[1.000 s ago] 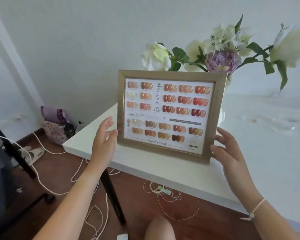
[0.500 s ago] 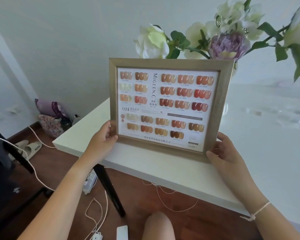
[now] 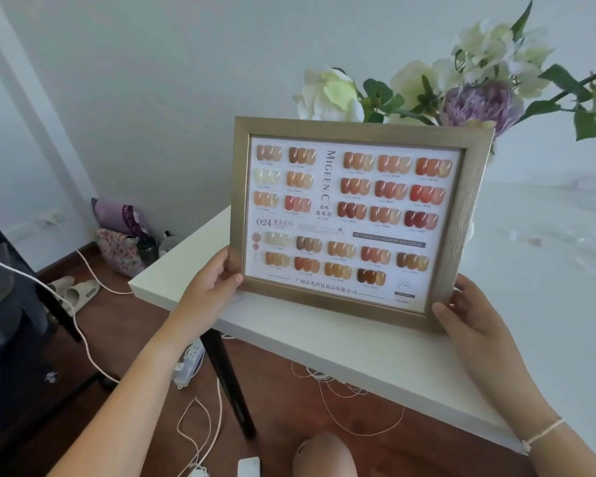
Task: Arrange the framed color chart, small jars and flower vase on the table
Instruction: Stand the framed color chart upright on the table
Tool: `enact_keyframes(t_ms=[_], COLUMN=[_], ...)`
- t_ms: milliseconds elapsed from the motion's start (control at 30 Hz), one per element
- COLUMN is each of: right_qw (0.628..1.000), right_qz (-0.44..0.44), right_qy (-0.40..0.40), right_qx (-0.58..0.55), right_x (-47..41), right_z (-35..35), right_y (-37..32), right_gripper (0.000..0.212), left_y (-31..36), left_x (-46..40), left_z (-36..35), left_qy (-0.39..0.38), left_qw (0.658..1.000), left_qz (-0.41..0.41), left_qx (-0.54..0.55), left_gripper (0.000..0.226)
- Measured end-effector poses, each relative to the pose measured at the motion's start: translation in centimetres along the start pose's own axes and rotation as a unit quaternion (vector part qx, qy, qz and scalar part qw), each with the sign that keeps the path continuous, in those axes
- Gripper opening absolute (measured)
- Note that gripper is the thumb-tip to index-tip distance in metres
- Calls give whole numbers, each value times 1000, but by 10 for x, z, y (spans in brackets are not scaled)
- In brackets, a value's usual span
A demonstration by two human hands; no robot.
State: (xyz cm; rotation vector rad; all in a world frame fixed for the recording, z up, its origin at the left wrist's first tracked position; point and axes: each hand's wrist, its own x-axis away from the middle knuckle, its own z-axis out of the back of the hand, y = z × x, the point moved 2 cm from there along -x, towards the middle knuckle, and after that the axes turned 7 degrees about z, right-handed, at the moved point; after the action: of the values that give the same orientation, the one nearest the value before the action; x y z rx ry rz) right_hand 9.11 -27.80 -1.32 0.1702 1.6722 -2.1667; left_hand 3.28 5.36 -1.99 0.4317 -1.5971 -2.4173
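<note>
A gold-framed color chart (image 3: pixel 351 215) of nail swatches stands upright at the near left corner of the white table (image 3: pixel 358 346). My left hand (image 3: pixel 214 280) grips its lower left corner. My right hand (image 3: pixel 465 315) holds its lower right corner. Behind the frame rise white and purple flowers (image 3: pixel 475 101); their vase is almost wholly hidden, only a sliver (image 3: pixel 470 232) showing at the frame's right edge. Small clear jars (image 3: pixel 530 239) lie blurred on the table at the far right.
Below the table's left corner are a black table leg (image 3: pixel 227 380), a power strip (image 3: pixel 190 363) and loose cables on the wood floor. Bags (image 3: pixel 121 235) and slippers (image 3: pixel 76 290) sit by the wall. A dark stand (image 3: pixel 31 280) stands at the left.
Both hands went from hovering beside the frame to gripping its lower corners. The frame now looks closer and larger in view.
</note>
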Motion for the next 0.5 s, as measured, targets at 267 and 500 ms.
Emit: enact_keyframes(t_ms=[267,500], right_qw=[997,989], right_qz=[33,90], right_qy=[-40,-88], right_qx=[-54,-75], right_x=[-21,-59], right_z=[-28,-72], right_y=[-17,-45], right_gripper=[40,41], left_y=[3,8], left_x=[18,22], left_z=[40,86], left_qy=[30,115], left_qw=[993,984], left_qz=[-12,-14], left_qx=[112,133], left_gripper=[50,52])
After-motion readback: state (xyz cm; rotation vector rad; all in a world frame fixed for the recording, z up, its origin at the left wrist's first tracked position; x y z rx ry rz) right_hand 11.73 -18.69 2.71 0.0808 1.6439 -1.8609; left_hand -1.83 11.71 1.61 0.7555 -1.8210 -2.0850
